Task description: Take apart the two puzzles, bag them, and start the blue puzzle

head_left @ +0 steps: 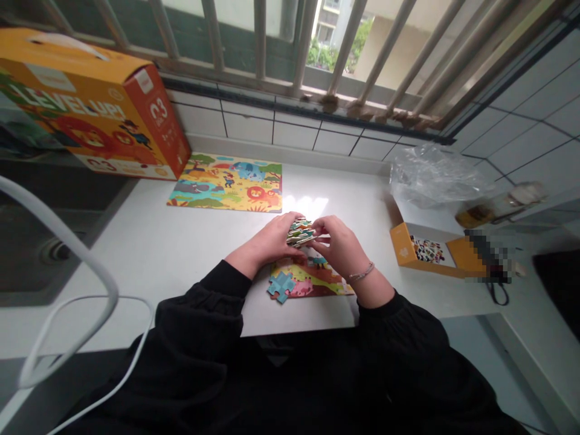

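Note:
A thick stack of jigsaw puzzle pieces point(299, 233) is gripped in my left hand point(270, 240), edges facing up. My right hand point(338, 244) has its thumb and fingers pinched at the right side of the stack; whether a single piece is between them is hard to see. Under both hands lies a colourful picture sheet point(330, 284), partly covered by them. One loose blue puzzle piece point(281, 286) rests over the sheet's left edge. Farther back, a picture board point(226, 183) with a lion, elephant and hippo lies flat on the white counter point(203, 241).
An orange puzzle box point(131, 121) stands at the back left beside the sink point(54, 251). To the right sits an open orange box point(403, 244) with small pieces inside, near crumpled clear plastic point(435, 175) and a bottle point(498, 205). A white cable point(90, 260) loops at the left.

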Available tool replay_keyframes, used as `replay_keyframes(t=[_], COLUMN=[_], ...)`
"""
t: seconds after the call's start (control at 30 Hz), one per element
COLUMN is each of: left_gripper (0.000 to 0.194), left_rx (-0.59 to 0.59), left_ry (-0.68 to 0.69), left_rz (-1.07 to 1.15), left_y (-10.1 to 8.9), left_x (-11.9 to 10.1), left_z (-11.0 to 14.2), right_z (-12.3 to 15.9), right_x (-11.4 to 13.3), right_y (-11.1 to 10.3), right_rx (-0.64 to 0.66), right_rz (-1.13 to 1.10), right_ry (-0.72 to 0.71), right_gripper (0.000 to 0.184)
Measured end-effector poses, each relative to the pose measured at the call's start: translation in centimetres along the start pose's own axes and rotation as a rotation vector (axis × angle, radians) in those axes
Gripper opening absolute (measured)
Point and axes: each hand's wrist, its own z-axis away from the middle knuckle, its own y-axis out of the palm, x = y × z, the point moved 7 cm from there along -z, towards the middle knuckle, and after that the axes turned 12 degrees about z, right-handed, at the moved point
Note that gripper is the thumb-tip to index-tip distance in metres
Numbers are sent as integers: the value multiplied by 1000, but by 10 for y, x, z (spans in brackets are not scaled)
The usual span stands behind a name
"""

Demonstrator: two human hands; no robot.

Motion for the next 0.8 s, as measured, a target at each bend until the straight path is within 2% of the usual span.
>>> replay_keyframes(t=[0.07,0.17,0.23,0.3,0.37,0.43,0.47,0.53,0.67,0.73,0.8], left_gripper=[83,61,51,51,52,52,53,54,60,62,62], left_rx=[-10,-26,-39,-53,-65,-79,-84,-87,-69,-66,-66], left_ry=[3,11,9,3,-3,-8,-11,-19,-24,-21,-18], left_rz=[-6,-5,-6,-14,-28,-44,-51,-48,-29,-34,-35], left_y=[0,0,-1,-1,-2,-3,-3,-4,-3,-3,-3], left_x=[-1,-3,-4,-4,-4,-4,-3,-1,0,0,0], left_z=[0,1,1,2,2,2,2,1,2,3,3], right_z=[4,12,21,34,49,62,67,71,68,65,61], right_x=[-2,7,22,41,63,79,86,93,83,69,56], right_y=[-1,-8,-15,-13,3,23,32,42,42,34,19], right_rx=[-10,-31,-85,-86,40,179,222,259,282,303,260], right_rz=[-64,-72,36,180,283,376,416,448,296,181,91], right_ry=[34,11,-31,-64,-97,-98,-99,-107,-96,-47,4], right_gripper=[24,19,13,7,18,44,51,54,41,25,12])
